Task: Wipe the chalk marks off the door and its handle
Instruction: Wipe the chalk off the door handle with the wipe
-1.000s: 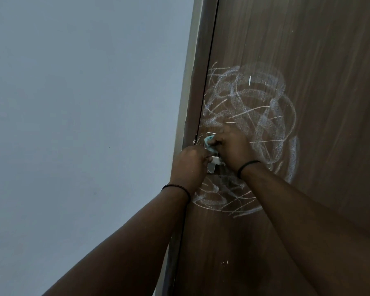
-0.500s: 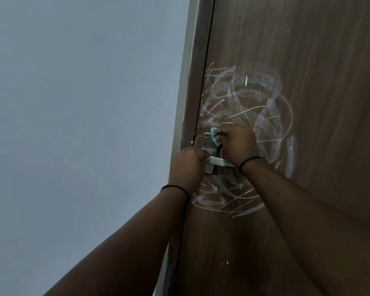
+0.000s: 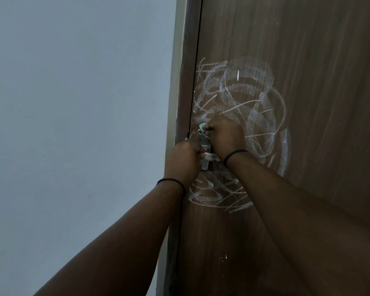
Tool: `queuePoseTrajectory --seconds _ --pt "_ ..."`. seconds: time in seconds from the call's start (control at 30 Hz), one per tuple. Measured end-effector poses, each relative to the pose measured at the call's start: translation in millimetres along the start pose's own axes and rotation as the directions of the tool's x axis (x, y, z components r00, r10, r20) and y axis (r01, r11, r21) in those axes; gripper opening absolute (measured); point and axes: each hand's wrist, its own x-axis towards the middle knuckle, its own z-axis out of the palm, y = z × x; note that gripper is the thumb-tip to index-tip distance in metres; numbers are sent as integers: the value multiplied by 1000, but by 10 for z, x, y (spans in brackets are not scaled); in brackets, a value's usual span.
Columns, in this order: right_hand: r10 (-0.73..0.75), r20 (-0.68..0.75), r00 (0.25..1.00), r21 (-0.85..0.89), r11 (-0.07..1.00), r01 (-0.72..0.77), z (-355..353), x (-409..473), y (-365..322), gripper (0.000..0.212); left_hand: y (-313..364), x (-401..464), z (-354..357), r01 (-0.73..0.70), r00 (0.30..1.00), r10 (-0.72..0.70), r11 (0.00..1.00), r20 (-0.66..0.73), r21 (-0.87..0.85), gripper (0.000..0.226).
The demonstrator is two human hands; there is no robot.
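Observation:
A dark brown wooden door (image 3: 308, 60) carries white chalk scribbles (image 3: 244, 99) above and below its metal handle (image 3: 208, 155). The handle's silver backplate (image 3: 202, 141) sits at the door's left edge. My right hand (image 3: 224, 137) is closed on a small pale green cloth (image 3: 202, 126), pressed against the top of the backplate. My left hand (image 3: 183, 161) grips the lever of the handle at its left end. Most of the lever is hidden by both hands.
A brown door frame (image 3: 185, 82) runs along the door's left edge, and a plain grey-white wall (image 3: 73, 124) fills the left half of the view. More chalk lines (image 3: 218, 195) lie below the handle.
My right hand with the cloth has moved up from the lever to the top of the backplate. My left hand has stayed on the handle.

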Motion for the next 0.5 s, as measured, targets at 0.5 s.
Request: queuePoseTrajectory --seconds 0.5 --pt "425 -77 902 289 875 -388 -18 -93 -50 21 31 114 -54 110 990 -109 994 85 -16 8"
